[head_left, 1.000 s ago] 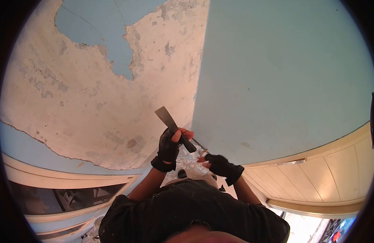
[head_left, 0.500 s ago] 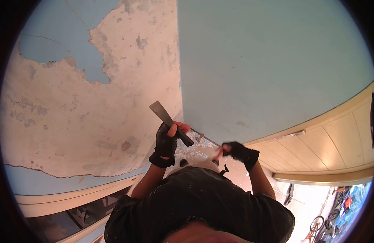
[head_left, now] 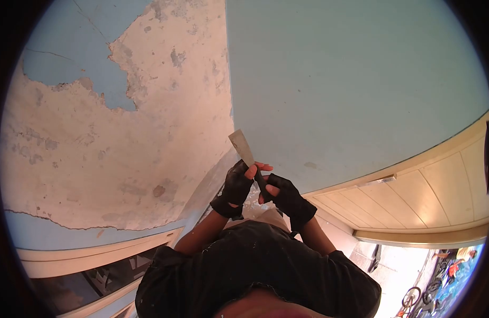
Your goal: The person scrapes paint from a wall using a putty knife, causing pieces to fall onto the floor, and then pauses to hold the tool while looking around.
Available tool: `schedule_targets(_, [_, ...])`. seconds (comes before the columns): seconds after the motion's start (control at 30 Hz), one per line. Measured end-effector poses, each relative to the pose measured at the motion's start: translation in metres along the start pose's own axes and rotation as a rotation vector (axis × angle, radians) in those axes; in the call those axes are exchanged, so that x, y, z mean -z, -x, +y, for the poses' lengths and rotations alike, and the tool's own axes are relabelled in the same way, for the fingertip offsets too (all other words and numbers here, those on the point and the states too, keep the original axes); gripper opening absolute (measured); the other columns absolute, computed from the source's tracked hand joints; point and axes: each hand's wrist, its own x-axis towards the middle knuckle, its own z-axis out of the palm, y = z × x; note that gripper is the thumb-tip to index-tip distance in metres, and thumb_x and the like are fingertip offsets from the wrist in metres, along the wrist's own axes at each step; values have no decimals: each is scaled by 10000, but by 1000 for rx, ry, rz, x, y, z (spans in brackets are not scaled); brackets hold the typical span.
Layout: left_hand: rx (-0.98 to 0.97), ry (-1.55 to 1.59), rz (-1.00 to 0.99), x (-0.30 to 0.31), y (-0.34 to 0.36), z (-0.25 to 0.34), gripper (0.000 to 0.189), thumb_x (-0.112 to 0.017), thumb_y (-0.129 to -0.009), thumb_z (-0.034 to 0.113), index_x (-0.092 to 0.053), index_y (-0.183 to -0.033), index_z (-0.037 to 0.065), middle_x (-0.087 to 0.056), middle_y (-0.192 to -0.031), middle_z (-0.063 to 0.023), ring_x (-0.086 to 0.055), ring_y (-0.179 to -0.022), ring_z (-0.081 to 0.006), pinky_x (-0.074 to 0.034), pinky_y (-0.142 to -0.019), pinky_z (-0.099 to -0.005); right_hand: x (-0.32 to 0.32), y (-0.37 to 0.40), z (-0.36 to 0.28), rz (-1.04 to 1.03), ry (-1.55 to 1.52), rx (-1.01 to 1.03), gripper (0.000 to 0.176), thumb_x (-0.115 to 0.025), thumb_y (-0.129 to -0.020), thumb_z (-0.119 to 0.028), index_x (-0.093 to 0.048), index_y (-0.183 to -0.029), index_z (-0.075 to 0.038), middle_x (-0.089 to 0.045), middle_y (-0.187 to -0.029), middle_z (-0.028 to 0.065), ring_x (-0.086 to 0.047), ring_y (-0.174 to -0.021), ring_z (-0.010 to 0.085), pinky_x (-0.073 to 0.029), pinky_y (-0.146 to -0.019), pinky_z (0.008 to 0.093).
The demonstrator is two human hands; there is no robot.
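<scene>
A scraper [head_left: 241, 148] with a flat metal blade and a dark handle points up and to the left in front of my body. My left hand [head_left: 241, 183], in a black fingerless glove, pinches it where the blade meets the handle. My right hand [head_left: 284, 196], gloved the same way, has its thumb and fingers closed around the handle's lower end. Behind the blade is the corner between a wall with peeled paint [head_left: 165, 122] and a smooth blue-green wall [head_left: 350, 95].
A cream panelled door [head_left: 408, 191] with a metal handle is at the right. A window frame [head_left: 96, 259] runs along the lower left. At the lower right, a bicycle wheel [head_left: 411, 298] and blue plastic [head_left: 456, 289] lie beyond the doorway.
My left hand and the scraper have moved right. My right hand has come in from the right and closed on the handle's end. The view has shifted slightly.
</scene>
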Motion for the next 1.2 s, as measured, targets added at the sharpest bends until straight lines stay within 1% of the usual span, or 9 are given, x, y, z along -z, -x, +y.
schedule_targets(0.07, [25,54,8,-12,-1,5,439,-580,-897,411,-552,-1058,4,-607,-1103,-209,-622,-957,-268,-492,-892,-410,7,3,-5,-88,-188,-4,472,-555,-901,-340,-511,-1167,47,-623,-863,108,-606,-801,206,-484,-755,321])
schedule_targets(0.27, [147,-55,-79,-46,-6,15,439,-550,-917,389,-548,-1090,-14,-601,-1132,-219,-626,-676,-149,-529,-638,-289,26,11,-7,-213,-463,-14,393,-558,-898,-350,-496,-1050,8,-583,-832,111,-595,-719,243,-486,-673,339])
schedule_targets(0.33, [125,-43,-61,-68,-8,6,405,-531,-930,350,-549,-1106,-14,-602,-1140,-217,-582,-570,-102,-478,-525,-241,39,19,-17,-227,-440,-18,393,-561,-896,-353,-494,-1053,0,-575,-822,104,-585,-686,229,-477,-629,327])
schedule_targets(0.47, [6,-110,-7,-103,-18,-30,390,-516,-936,330,-543,-1116,-15,-602,-1151,-219,-589,-591,-116,-480,-557,-254,79,40,-32,-170,-258,-18,393,-575,-887,-353,-485,-1074,-19,-558,-807,82,-549,-596,174,-438,-519,284])
schedule_targets(0.57, [-47,4,34,-136,-20,-54,379,-500,-946,278,-517,-1139,-47,-630,-970,-139,-583,-610,-133,-499,-542,-283,114,59,-39,-151,-227,-1,393,-580,-884,-349,-487,-1079,-21,-551,-795,65,-535,-570,146,-426,-501,262])
schedule_targets(0.73, [-37,72,-17,-178,-11,-94,296,-484,-943,170,-462,-1167,-24,-580,-822,-112,-597,-678,-211,-493,-721,-345,164,86,-41,-146,-164,-10,280,-473,-940,-271,-492,-1017,-3,-538,-763,63,-519,-588,138,-415,-524,264])
schedule_targets(0.87, [-53,72,85,-201,7,-119,234,-497,-946,235,-469,-1022,15,-547,-804,-109,-602,-738,-254,-498,-719,-384,184,95,-28,-228,-182,-48,278,-471,-938,-260,-499,-1003,9,-537,-756,66,-526,-604,152,-423,-539,287])
schedule_targets(1.07, [-106,17,114,-224,29,-119,268,-484,-946,198,-448,-1106,-14,-570,-818,-119,-592,-714,-214,-494,-677,-335,184,119,-28,-256,-201,-33,262,-477,-939,-253,-509,-961,6,-545,-748,78,-529,-596,166,-425,-548,295])
schedule_targets(1.2, [-80,-120,97,-243,40,-127,218,-491,-946,189,-458,-1060,6,-564,-823,-121,-593,-749,-236,-473,-739,-351,184,148,-29,-141,-101,30,269,-484,-938,-246,-534,-958,18,-547,-665,70,-517,-564,152,-416,-540,273])
